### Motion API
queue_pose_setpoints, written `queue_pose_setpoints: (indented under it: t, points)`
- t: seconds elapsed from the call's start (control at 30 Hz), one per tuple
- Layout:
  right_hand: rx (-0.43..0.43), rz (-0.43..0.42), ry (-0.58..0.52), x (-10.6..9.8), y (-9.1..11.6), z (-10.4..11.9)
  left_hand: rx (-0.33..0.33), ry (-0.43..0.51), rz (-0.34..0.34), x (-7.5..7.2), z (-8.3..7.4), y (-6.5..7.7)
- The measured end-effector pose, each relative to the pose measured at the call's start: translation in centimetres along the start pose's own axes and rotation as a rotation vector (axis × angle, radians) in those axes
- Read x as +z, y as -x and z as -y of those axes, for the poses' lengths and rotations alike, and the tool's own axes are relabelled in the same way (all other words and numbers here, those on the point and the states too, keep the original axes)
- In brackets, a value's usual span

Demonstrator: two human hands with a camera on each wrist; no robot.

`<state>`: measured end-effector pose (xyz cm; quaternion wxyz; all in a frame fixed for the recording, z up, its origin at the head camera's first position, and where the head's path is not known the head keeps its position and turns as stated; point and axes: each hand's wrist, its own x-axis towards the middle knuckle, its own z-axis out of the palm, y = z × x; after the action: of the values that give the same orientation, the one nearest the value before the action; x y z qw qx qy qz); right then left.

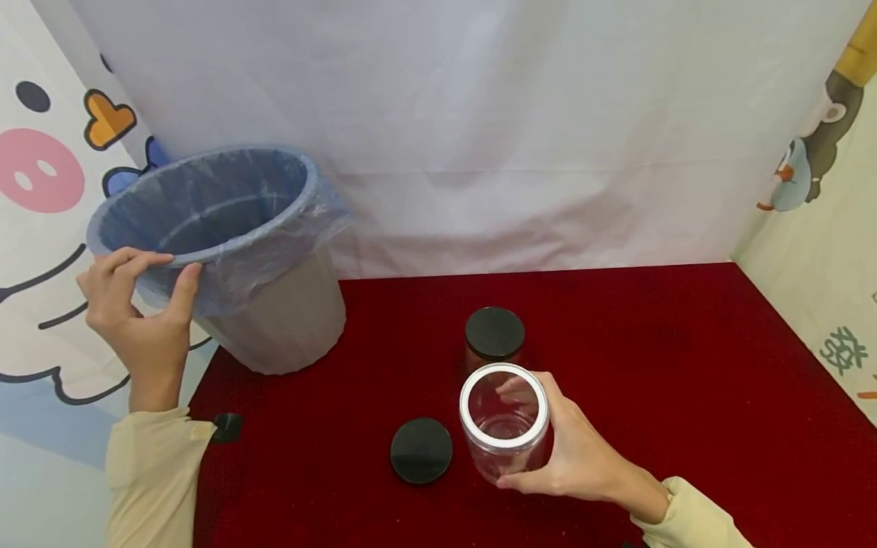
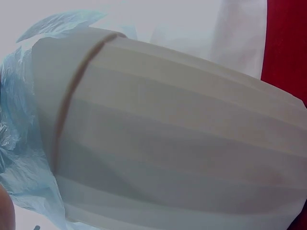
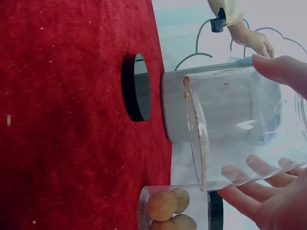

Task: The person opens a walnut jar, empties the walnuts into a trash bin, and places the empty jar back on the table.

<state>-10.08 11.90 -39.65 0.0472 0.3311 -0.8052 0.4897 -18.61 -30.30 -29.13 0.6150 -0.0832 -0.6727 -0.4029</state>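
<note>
Two hands are working well apart in the head view: our left hand (image 1: pixel 140 323) is pinching the rim of the lined bin (image 1: pixel 288 331), and our right hand (image 1: pixel 572 449) is gripping the uncapped clear jar (image 1: pixel 503 441) above the red cloth (image 1: pixel 685 380), near a loose black lid (image 1: pixel 421 450). We are risking a knock against the black-capped jar (image 1: pixel 495 333) if that grip wanders. One green character (image 1: pixel 844 352) is showing on the right-hand wall; we are not reading it with certainty.

In the left wrist view, the blue liner (image 2: pixel 29 134) is hanging loosely; pulling could be tearing it, we are judging.

In the right wrist view, brown specks (image 3: pixel 204 153) are clinging to the jar's base; a jolt could be shedding them. No brand or label is showing on either jar.
</note>
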Motion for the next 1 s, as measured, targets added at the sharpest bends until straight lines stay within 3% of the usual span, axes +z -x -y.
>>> queue_pose_setpoints:
  t: [0.53, 1.0]
  points:
    - [0.004, -0.01, 0.006, 0.5, 0.9, -1.4, 0.005, -0.001, -0.005, 0.0, 0.1, 0.0]
    - [0.06, 0.024, -0.031, 1.3, 1.6, -2.8, -0.018, 0.013, 0.001, 0.0, 0.0, 0.0]
